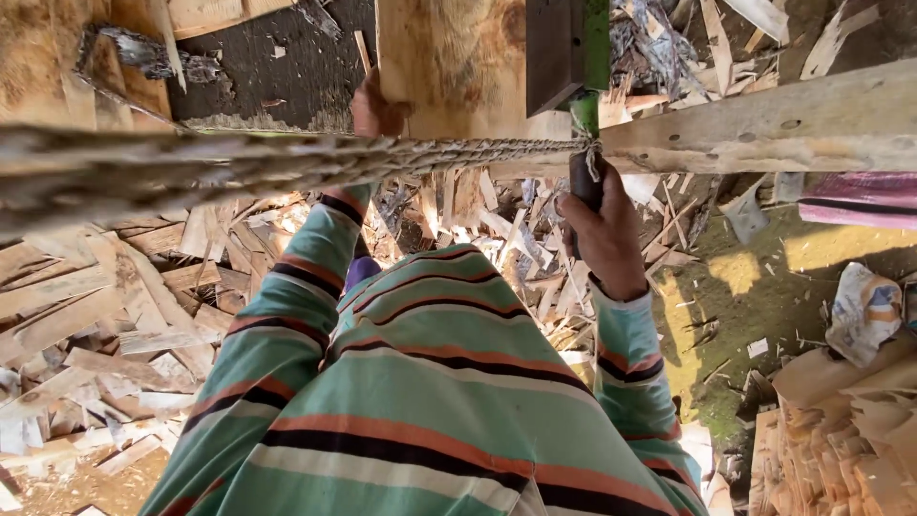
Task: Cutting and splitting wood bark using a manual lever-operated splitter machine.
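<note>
I look straight down my striped green, orange and black shirt. My left hand (374, 110) grips the lower left edge of a pale wooden board (458, 67) standing upright in front of me. My right hand (600, 229) is closed around a dark tool handle (585, 186) that hangs below a long wooden beam (764, 129). A twisted rope (287, 162) runs from the left to a knot at the beam, just above my right hand. A dark flat blade-like block (552, 53) with a green strip sits against the board.
Wood offcuts and shavings (115, 315) litter the ground on the left and centre. A stack of thin wood slices (841, 440) lies at lower right beside crumpled paper (864, 306). A striped cloth (860, 196) shows at the right edge.
</note>
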